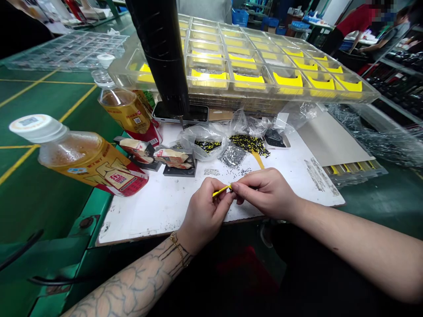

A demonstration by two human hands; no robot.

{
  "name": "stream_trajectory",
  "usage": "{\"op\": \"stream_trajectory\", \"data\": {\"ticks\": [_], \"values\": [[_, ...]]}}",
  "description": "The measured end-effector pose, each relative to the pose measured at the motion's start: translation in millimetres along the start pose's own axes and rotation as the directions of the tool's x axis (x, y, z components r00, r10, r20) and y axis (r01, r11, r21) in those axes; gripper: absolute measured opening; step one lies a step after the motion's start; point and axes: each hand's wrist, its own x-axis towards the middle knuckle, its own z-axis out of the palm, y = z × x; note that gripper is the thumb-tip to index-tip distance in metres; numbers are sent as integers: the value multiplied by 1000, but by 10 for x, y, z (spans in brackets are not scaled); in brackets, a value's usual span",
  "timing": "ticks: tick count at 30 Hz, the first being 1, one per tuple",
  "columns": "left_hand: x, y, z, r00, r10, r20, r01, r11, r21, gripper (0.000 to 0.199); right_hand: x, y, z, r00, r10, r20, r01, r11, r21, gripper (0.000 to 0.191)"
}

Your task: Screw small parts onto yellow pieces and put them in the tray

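Observation:
Between my two hands is a thin yellow plastic piece (220,191), held above the front edge of the white board. My left hand (206,209) pinches it between thumb and fingers. At its right end, my right hand (264,193) has thumb and forefinger closed; a small dark part seems to be there, mostly hidden by the fingertips. Beyond the hands lie a heap of small black and yellow parts (249,144), a bag of such parts (205,143) and a pile of small metal pieces (233,156). Tiny black bits are scattered nearby.
A black electric screwdriver (161,57) hangs above the board (142,220). Behind it, a clear compartment tray (211,90) with yellow pieces overhangs the board. Two drink bottles (82,154) stand at left. Dark fixture blocks (180,169) sit nearby. A person (357,22) works far right.

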Motion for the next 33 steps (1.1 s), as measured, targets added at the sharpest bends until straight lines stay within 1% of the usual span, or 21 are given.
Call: {"op": "stream_trajectory", "data": {"ticks": [5,9,16,22,26,29,33], "values": [[2,-3,-8,1000,8,-4,-8,1000,7,11,1,2,6,1000,0,9,-1,999,53,26],[3,1,-14,1000,27,-11,-26,999,35,11,17,13,-7,999,-31,17,31,999,20,23],[-3,-20,-6,1000,21,-17,-20,998,52,11,4,15,-13,996,-89,17,89,996,-32,22],[-7,-18,-1,998,52,-29,-49,996,78,11,-10,-6,40,999,-33,-33,33,999,-7,27],[-12,0,-5,997,77,-29,-74,994,76,9,-18,-29,67,998,-18,-54,18,1000,-8,28],[-15,5,-8,997,72,-26,-71,996,60,10,-24,-32,80,999,-5,-50,6,1000,21,28],[-14,-1,-8,999,39,-19,-38,999,21,12,-16,-20,69,999,28,-34,-25,996,90,29]]}}
